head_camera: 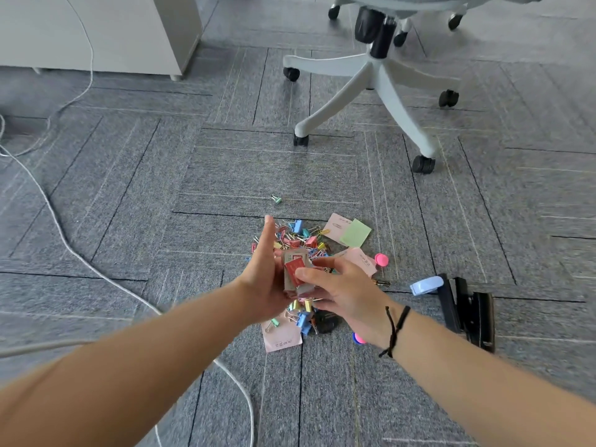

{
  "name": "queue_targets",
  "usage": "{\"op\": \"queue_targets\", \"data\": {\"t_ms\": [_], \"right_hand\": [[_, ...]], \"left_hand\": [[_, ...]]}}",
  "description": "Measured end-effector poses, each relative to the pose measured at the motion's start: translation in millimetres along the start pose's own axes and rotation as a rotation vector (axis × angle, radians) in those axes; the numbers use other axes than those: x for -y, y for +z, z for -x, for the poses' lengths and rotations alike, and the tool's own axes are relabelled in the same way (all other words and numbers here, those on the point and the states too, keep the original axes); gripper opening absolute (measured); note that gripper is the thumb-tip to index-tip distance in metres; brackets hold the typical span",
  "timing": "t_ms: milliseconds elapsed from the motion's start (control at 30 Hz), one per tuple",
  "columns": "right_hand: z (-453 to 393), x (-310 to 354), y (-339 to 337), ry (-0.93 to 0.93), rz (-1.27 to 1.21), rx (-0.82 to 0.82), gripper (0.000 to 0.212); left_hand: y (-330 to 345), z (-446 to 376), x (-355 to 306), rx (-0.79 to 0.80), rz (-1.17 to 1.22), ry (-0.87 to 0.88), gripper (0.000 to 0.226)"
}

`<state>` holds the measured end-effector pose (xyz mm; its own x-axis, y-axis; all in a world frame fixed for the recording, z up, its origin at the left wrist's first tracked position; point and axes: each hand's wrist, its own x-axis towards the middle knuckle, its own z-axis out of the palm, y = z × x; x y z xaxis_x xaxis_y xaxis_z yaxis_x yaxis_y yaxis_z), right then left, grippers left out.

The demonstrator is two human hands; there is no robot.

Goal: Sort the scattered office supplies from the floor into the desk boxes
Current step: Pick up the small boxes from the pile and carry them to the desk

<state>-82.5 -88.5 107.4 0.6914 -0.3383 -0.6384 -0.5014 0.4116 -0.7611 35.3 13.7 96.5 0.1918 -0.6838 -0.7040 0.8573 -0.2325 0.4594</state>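
Observation:
A pile of coloured binder clips [301, 238] lies on the grey carpet, with pink sticky notes [337, 227] and a green sticky note [356, 233] beside it. Above the pile, my left hand [264, 269] and my right hand [342, 285] together hold a small stack of staple boxes [295, 269], red on top. The left palm presses its left side, the right fingers grip its right side. More clips [301, 317] and a pink note [280, 338] lie below the hands. One lone clip [276, 199] sits farther off.
A black stapler and hole punch [471, 311] and a light-blue tape dispenser [425, 285] lie at the right, with pink round pieces [381, 260] nearby. An office chair base [374, 79] stands ahead. A white cabinet [96, 30] is at the upper left, and a white cable [64, 240] crosses the floor.

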Motion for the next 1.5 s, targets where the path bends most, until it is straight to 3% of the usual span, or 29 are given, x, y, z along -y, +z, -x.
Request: {"op": "queue_targets", "data": {"t_ms": [100,267,400,500,600,833,1033,1233,1333,1500], "right_hand": [[40,26,17,0.021,-0.061,-0.001,0.069],[136,92,46,0.095,-0.218,-0.043,0.058],[218,173,78,0.139,-0.229,-0.026,0.044],[273,236,107,0.127,-0.172,-0.001,0.029],[322,298,139,0.103,-0.127,-0.01,0.034],[410,430,216,0.065,-0.093,-0.04,0.037],[439,518,279,-0.007,-0.081,0.01,0.031],[432,573,325,-0.022,-0.026,0.158,0.035],[424,599,351,-0.037,0.012,0.256,0.038],[415,631,415,-0.039,0.126,0.421,0.042]], "left_hand": [[27,44,-8,0.01,0.027,0.018,0.121],[75,147,-29,0.04,-0.011,-0.004,0.115],[113,245,-65,-0.011,-0.104,0.066,0.094],[142,322,-102,-0.119,-0.13,0.173,0.065],[168,393,-145,-0.155,-0.109,0.252,0.051],[205,523,-236,-0.325,-0.052,0.379,0.07],[207,589,-306,-0.473,0.032,0.531,0.093],[198,633,-358,-0.56,0.092,0.644,0.099],[189,656,-377,-0.625,0.13,0.697,0.115],[153,704,-403,-0.74,0.173,0.748,0.117]]}}
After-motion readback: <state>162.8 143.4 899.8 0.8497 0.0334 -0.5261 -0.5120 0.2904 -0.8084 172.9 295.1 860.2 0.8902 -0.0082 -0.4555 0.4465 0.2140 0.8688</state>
